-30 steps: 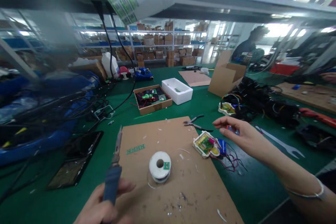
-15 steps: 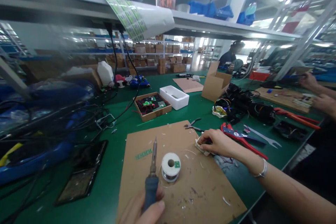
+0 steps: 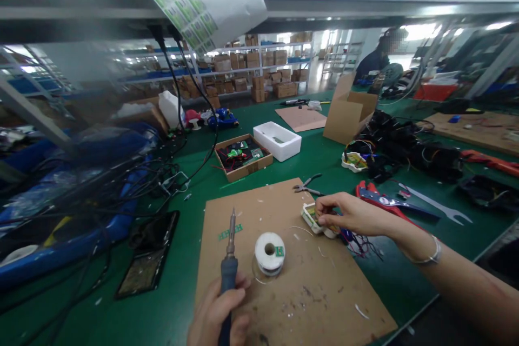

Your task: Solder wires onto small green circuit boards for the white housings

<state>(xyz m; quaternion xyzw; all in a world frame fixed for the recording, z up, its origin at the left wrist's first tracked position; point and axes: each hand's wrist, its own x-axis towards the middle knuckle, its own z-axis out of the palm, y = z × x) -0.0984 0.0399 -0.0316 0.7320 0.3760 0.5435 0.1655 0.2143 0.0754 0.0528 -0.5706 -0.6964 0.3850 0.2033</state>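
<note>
My left hand [image 3: 221, 308] is wrapped round the blue handle of a soldering iron [image 3: 229, 267], its tip pointing up and away over the cardboard sheet [image 3: 251, 205]. At the sheet's right edge my right hand [image 3: 338, 213] has its thumb and fingers closed on a small white plastic case [image 3: 310, 219] with a green circuit board inside. The fingertips cover part of the case. Thin coloured wires [image 3: 360, 243] trail from it to the right. Between my hands a white solder spool [image 3: 270, 254] stands on the sheet, a tiny green board on top. A green circuit strip [image 3: 224, 234] lies behind the iron.
Pliers [image 3: 307, 184], a red-handled tool [image 3: 377, 199] and an open-end wrench [image 3: 436, 204] lie around my right hand. Farther back are a shallow box of boards [image 3: 249, 167], a white foam box [image 3: 279, 143] and a carton [image 3: 348, 116]. Cables hang at left. A person [image 3: 375, 59] is beyond.
My view has shifted, so the bench appears farther right and slightly higher. My right hand's fingers have lifted and shifted, showing more of the case's board. The soldering iron stays in my left hand.
</note>
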